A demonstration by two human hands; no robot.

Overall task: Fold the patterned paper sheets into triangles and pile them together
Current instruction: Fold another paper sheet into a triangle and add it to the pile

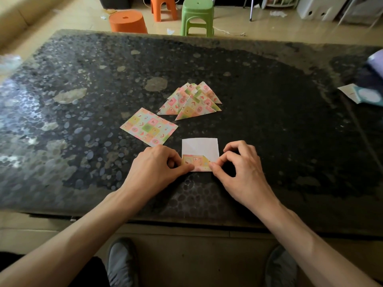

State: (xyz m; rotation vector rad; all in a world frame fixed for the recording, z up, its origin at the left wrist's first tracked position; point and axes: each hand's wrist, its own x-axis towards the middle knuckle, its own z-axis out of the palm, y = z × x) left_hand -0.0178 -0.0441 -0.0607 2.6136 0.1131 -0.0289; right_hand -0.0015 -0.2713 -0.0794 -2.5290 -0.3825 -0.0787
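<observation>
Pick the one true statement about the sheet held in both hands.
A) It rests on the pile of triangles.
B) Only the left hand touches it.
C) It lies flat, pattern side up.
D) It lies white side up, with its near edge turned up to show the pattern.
D: the sheet shows white, with a patterned strip folded up along its near edge and pinched by the left hand and right hand, apart from the triangle pile.
</observation>
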